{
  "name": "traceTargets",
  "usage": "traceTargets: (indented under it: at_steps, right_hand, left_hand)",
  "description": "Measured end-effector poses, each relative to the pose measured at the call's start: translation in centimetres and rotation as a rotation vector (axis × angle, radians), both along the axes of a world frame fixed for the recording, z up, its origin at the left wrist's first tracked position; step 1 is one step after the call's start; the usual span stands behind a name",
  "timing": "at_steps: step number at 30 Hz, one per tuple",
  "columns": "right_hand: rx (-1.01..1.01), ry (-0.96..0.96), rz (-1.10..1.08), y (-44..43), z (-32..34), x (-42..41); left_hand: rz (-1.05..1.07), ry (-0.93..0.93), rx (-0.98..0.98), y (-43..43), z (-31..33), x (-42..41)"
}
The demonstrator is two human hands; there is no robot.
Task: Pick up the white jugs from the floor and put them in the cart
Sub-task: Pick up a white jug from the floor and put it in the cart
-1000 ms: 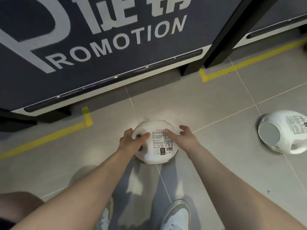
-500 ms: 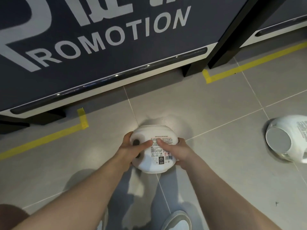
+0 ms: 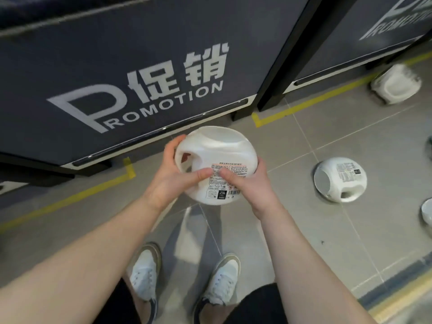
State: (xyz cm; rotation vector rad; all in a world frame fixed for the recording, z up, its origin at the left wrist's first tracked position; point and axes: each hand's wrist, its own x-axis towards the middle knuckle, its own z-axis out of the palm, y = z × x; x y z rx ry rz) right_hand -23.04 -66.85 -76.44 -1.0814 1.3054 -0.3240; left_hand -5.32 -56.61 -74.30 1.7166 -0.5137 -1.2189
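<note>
A white jug (image 3: 216,155) with a printed label is held up off the floor between both hands, in front of me at mid-frame. My left hand (image 3: 171,174) grips its handle side, thumb across the label. My right hand (image 3: 249,183) clasps the other side. A second white jug (image 3: 340,180) lies on its side on the floor tiles to the right. A third white jug (image 3: 396,84) lies farther off at the upper right, blurred. A sliver of another white jug (image 3: 427,212) shows at the right edge. No cart is in view.
A dark display stand (image 3: 117,66) marked PROMOTION runs along the far side, with a second panel (image 3: 374,31) to its right. Yellow tape lines (image 3: 70,195) mark the grey tile floor. My white shoes (image 3: 145,274) stand below the jug.
Both hands closed on the jug on the floor and lifted it up. The view rose and pulled back, bringing my shoes and more jugs on the right into sight.
</note>
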Motion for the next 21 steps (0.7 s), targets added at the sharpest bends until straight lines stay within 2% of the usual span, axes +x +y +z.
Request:
traceTargets:
  at_steps: [8, 14, 17, 21]
  right_hand:
    - [-0.21, -0.076, -0.06, 3.0, 25.6, -1.5]
    - [-0.463, -0.095, -0.033, 5.6, 43.1, -1.4]
    - [-0.529, -0.146, -0.015, 7.3, 49.6, -0.8]
    - [-0.591, -0.231, 0.076, 8.8, 55.4, 0.4]
  left_hand:
    - [-0.215, -0.28, -0.169, 0.7, 25.3, 1.8]
    - [-0.289, -0.358, -0.2, 3.7, 43.4, 3.6]
    - [-0.277, -0.378, -0.24, 5.7, 50.3, 4.2]
    - [-0.237, -0.442, -0.304, 8.1, 55.5, 5.0]
